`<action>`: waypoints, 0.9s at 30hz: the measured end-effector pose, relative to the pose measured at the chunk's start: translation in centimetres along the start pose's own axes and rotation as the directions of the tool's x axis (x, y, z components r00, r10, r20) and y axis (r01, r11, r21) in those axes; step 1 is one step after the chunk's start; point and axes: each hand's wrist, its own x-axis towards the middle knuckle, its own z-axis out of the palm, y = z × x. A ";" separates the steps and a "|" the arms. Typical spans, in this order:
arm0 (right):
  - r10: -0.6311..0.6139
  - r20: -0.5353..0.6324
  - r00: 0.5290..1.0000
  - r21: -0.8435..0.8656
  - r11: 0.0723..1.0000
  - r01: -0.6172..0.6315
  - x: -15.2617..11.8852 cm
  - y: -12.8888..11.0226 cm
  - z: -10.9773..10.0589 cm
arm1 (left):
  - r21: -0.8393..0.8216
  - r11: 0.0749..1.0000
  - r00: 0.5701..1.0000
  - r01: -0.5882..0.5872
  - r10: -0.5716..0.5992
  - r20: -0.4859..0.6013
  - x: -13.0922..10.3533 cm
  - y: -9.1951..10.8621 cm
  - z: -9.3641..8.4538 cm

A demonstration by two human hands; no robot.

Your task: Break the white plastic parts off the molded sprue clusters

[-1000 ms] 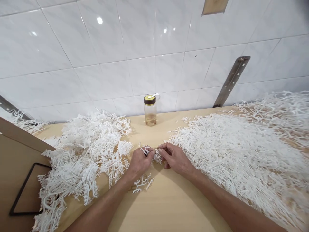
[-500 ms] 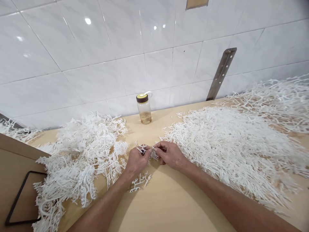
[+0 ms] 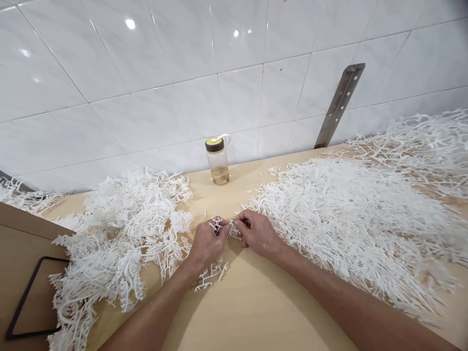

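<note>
Near the middle of the wooden table (image 3: pixel 234 312), my left hand (image 3: pixel 209 240) pinches a small white branched piece (image 3: pixel 216 223), part of which sticks up above the fingers. Touching it from the right, my right hand (image 3: pixel 259 234) pinches the same cluster of thin white strands (image 3: pixel 234 231) between thumb and forefinger. The fingertips of both hands nearly meet, and the strands hang below them. Another white branched piece (image 3: pixel 210 278) lies on the table beside my left wrist, partly hidden by the forearm.
Heaps of white branched pieces lie left (image 3: pixel 120 234) and right (image 3: pixel 351 219), with more at the back right (image 3: pixel 431 146). A lidded bottle (image 3: pixel 220 168) stands by the tiled wall (image 3: pixel 153 117). A metal bracket (image 3: pixel 340 105) is on the wall. A wooden panel (image 3: pixel 25 243) edges the left.
The view has tilted slightly, so the wall and bracket sit a little higher. Both hands stay together, with only slight finger movement at the strands.
</note>
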 end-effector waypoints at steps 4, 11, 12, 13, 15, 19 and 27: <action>-0.158 -0.058 0.986 -0.238 0.961 0.141 0.1 0.0 0.5 | 0.037 0.999 0.998 0.039 -0.041 0.053 -0.2 0.0 0.0; -0.096 -0.214 0.972 -0.388 0.922 0.006 1.0 -0.2 0.8 | -0.072 0.993 0.994 0.096 -0.091 0.058 0.1 -0.1 -0.3; -0.051 -0.214 0.975 -0.337 0.941 -0.025 1.0 -0.2 0.6 | -0.108 0.989 0.994 0.104 -0.102 0.024 0.1 -0.1 -0.3; -0.005 -0.199 0.980 -0.266 0.963 -0.049 0.9 -0.2 0.5 | -0.145 0.983 0.993 0.113 -0.116 -0.014 0.2 -0.1 -0.3; 0.065 -0.141 0.988 -0.108 0.991 -0.081 0.7 -0.2 0.1 | -0.191 0.975 0.988 0.118 -0.134 -0.076 0.3 -0.2 -0.2; -0.012 -0.117 0.993 -0.032 0.999 0.008 0.2 -0.6 -0.4 | -0.133 0.988 0.991 0.084 -0.097 -0.090 0.2 -0.4 0.1; -0.145 -0.053 0.988 -0.071 0.987 0.141 0.1 -0.7 -0.1 | -0.024 1.000 0.995 0.014 -0.016 -0.100 -0.1 -0.4 0.3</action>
